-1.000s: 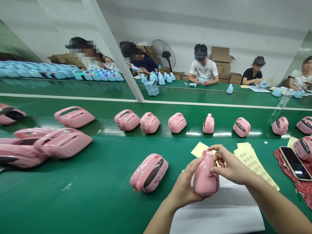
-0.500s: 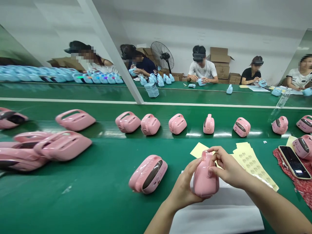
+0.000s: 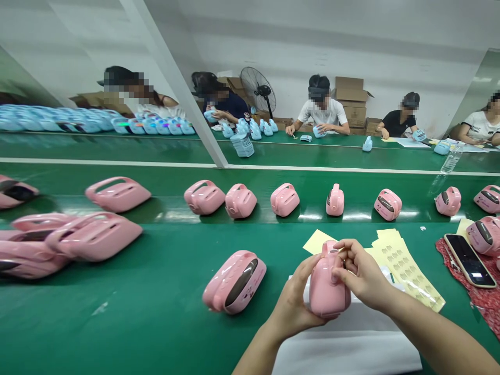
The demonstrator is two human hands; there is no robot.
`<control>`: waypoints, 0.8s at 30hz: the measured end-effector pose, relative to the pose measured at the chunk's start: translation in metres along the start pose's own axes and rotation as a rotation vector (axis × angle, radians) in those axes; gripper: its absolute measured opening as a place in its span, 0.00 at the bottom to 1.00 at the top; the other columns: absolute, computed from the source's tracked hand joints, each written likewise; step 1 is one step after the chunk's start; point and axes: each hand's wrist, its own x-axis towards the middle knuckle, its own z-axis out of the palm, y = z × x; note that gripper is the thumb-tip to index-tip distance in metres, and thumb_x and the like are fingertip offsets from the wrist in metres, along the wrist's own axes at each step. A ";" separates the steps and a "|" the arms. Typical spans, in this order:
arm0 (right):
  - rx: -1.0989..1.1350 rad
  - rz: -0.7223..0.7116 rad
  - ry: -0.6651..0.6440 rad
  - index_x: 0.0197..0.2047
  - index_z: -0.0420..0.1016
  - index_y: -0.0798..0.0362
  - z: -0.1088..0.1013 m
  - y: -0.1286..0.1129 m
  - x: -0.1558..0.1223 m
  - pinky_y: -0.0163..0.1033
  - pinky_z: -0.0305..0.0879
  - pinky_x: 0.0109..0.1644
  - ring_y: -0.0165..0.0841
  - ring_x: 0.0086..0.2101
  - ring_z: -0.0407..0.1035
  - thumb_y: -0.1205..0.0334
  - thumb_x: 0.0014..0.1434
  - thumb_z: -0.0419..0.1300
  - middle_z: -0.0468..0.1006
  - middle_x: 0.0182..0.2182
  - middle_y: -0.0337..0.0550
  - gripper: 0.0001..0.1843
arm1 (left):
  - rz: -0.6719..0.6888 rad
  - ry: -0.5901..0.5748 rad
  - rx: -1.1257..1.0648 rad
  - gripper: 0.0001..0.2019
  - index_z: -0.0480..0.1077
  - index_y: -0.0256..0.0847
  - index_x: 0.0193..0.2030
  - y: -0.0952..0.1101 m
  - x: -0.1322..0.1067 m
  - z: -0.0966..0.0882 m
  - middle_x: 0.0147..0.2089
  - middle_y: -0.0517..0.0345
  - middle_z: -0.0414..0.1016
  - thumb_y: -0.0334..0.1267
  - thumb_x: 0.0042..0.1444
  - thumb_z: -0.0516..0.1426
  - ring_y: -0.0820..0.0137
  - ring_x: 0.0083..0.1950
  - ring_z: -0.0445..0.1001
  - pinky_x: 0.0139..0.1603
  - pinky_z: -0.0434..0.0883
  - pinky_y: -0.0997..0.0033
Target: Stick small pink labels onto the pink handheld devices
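Note:
I hold a pink plastic handheld device (image 3: 327,291) upright over a white sheet (image 3: 351,344). My left hand (image 3: 295,299) wraps around its left side and bottom. My right hand (image 3: 361,273) is curled against its top right, fingertips pressed on the upper face near the handle. Another pink device (image 3: 234,281) lies on its side on the green table (image 3: 156,312) just left of my hands. Yellow sticker sheets (image 3: 406,271) lie to the right of my right hand.
A row of pink devices (image 3: 285,199) runs along the green conveyor strip behind. More pink devices (image 3: 89,237) pile at the left. A phone (image 3: 469,253) rests on a red cloth at the right. Several people work with blue devices at the far table.
My hands and the pink device stay nearly in place; my right fingers have curled tighter against its top. The view has shifted slightly.

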 end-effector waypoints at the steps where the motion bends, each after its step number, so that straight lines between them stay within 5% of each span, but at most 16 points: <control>1: -0.050 -0.026 0.011 0.43 0.63 0.50 0.000 0.001 -0.001 0.37 0.66 0.33 0.29 0.26 0.68 0.70 0.50 0.55 0.70 0.23 0.33 0.15 | 0.031 -0.009 0.038 0.44 0.69 0.51 0.53 0.000 0.000 0.000 0.53 0.46 0.72 0.24 0.22 0.69 0.47 0.51 0.70 0.50 0.67 0.47; 4: -0.290 -0.183 0.059 0.44 0.65 0.49 0.002 0.006 -0.005 0.40 0.66 0.34 0.31 0.27 0.67 0.70 0.52 0.55 0.71 0.26 0.36 0.16 | 0.083 -0.020 0.122 0.46 0.67 0.55 0.55 -0.001 0.000 0.000 0.53 0.48 0.72 0.26 0.23 0.69 0.47 0.50 0.71 0.48 0.69 0.47; 9: -0.580 -0.404 0.225 0.56 0.61 0.49 -0.005 0.011 -0.004 0.47 0.66 0.41 0.38 0.38 0.65 0.63 0.56 0.56 0.69 0.43 0.50 0.23 | -0.048 0.041 -0.014 0.39 0.74 0.47 0.48 0.002 0.002 0.000 0.49 0.44 0.74 0.26 0.19 0.70 0.46 0.52 0.70 0.54 0.64 0.48; 13: -0.423 -0.142 -0.024 0.59 0.55 0.48 -0.028 0.019 0.011 0.42 0.66 0.37 0.29 0.29 0.63 0.59 0.57 0.55 0.68 0.47 0.49 0.27 | 0.022 -0.112 -0.011 0.45 0.66 0.53 0.56 0.004 -0.003 0.002 0.54 0.46 0.70 0.30 0.24 0.70 0.46 0.54 0.68 0.53 0.65 0.47; 17: -0.180 0.092 -0.261 0.56 0.54 0.47 -0.051 0.028 0.018 0.34 0.63 0.27 0.23 0.22 0.61 0.60 0.52 0.59 0.70 0.36 0.39 0.29 | 0.047 -0.230 -0.226 0.51 0.51 0.61 0.63 0.001 -0.007 0.012 0.59 0.50 0.65 0.44 0.30 0.70 0.49 0.56 0.67 0.53 0.66 0.49; 21: -0.158 0.163 -0.074 0.49 0.56 0.49 -0.074 0.018 0.015 0.31 0.58 0.20 0.25 0.17 0.61 0.60 0.49 0.59 0.62 0.21 0.27 0.24 | -0.077 -0.210 -0.346 0.43 0.52 0.64 0.62 -0.005 -0.005 0.025 0.60 0.52 0.66 0.48 0.39 0.67 0.52 0.57 0.67 0.53 0.67 0.52; 24: -0.329 0.117 0.236 0.45 0.57 0.50 -0.100 0.005 0.021 0.33 0.59 0.22 0.26 0.17 0.60 0.65 0.43 0.58 0.61 0.18 0.25 0.24 | -0.234 -0.015 -0.286 0.26 0.62 0.60 0.57 -0.011 -0.008 0.028 0.53 0.54 0.72 0.45 0.49 0.61 0.56 0.54 0.70 0.49 0.72 0.57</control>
